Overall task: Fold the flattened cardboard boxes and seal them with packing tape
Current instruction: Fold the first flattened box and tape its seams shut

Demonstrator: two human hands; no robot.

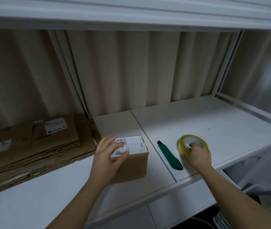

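- Both forearms come in from 6 o'clock, nearest the viewer, reaching over the white counter (32, 204).
- Left hand (110, 156) rests on the folded cardboard box (131, 161) at centre frame; fingers (113, 142) spread and mostly straight, lying across the white shipping label (131, 145) on top. Pressing, not gripping.
- Right hand (197, 156) at 3 o'clock of the box, fingers curled round the yellow roll of packing tape (192, 144); fingertips hook into the core.
- Green utility knife (169, 156) lies flat between box and tape, touching neither.
- Stack of flattened cardboard boxes (37, 151) at 9 o'clock, against the beige curtain (115, 71), well apart from the right hand.
- Handling call: box looks small, light, fairly stiff once folded; likely slides on the smooth counter, so keep the left palm down on top while taping.
- Tape roll is rigid; hold by core and outer rim. Film is thin and clingy, can't see the free end from here.
- Flats: floppy along creases, take them by an edge.
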